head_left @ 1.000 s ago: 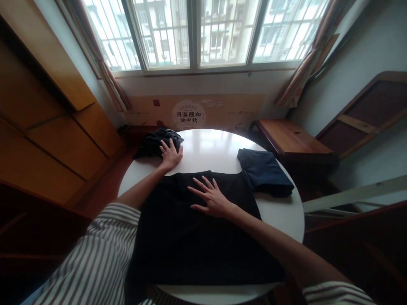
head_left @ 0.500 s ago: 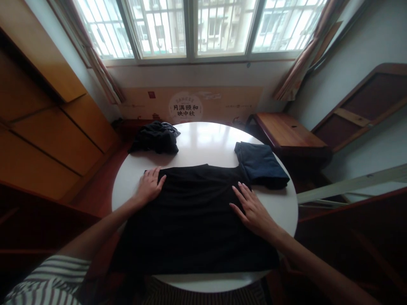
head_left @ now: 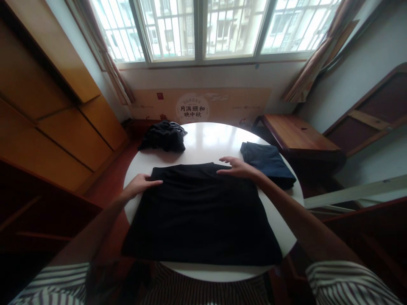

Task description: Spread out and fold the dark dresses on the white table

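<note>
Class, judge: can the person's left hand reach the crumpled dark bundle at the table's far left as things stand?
Probably yes. The left hand rests at the far left corner of the black garment, and only bare table lies between it and the crumpled bundle.

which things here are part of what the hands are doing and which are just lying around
In hand: black garment spread flat on the white round table; left hand at its far left corner; right hand at its far edge.
Lying about: crumpled dark clothes at the table's far left; folded navy garment at the far right; wooden bench beyond.
</note>
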Available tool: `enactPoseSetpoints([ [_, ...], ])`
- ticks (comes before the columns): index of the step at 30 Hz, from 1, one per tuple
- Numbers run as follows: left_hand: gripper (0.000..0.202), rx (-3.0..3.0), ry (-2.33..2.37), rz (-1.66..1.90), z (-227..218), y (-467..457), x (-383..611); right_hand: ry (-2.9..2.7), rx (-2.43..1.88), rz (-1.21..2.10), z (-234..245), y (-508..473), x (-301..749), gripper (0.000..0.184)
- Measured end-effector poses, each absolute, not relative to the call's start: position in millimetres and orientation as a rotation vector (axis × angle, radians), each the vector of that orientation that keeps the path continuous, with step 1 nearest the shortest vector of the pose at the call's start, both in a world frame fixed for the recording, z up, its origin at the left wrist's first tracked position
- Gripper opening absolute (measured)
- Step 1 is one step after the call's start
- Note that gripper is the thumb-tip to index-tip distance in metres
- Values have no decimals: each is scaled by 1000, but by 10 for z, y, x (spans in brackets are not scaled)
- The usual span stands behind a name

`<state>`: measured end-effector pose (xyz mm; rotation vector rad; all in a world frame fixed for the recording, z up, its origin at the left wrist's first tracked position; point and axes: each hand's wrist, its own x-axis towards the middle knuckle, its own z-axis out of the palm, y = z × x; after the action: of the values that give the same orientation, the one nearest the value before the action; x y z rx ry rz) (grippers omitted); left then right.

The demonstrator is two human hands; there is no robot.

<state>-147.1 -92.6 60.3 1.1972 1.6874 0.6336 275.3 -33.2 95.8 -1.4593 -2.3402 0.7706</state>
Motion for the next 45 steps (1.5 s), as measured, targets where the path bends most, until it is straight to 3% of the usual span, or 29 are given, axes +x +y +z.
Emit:
enactPoseSetpoints([
  [3, 59, 1258, 1663, 748, 534, -1023, -1470, -2370, -1610, 1029, 980, 82, 2549, 74],
  [10, 59, 1366, 1713, 995, 313, -1152, -1458, -2571, -1561, 1004, 937, 280, 2354, 51],
  [15, 72, 1309, 1650, 1073, 294, -1247, -1347, -2479, -1479, 1163, 858, 253, 2402, 44],
  [23, 73, 1268, 1713, 1202, 297, -941, -1669, -2558, -1311, 779, 736, 450, 2042, 34],
  [28, 65, 1410, 1963, 964, 435, -680, -1922, -2541, -1329, 563, 785, 473, 1640, 41],
  [32, 61, 1904, 2231, 773, 541, -589, -1841, -2555, -1303, 233, 748, -1, 1533, 53],
  [36, 51, 2398, 1809, 624, 437, -497, -1565, -2610, -1417, 159, 555, -580, 1773, 60],
  [40, 58, 2324, 1848, 264, 249, -419, -1460, -2481, -1709, 150, 336, -848, 2249, 65],
  [45, 54, 2208, 1954, 341, 229, -353, -1537, -2366, -1871, 115, 281, -909, 2570, 68],
])
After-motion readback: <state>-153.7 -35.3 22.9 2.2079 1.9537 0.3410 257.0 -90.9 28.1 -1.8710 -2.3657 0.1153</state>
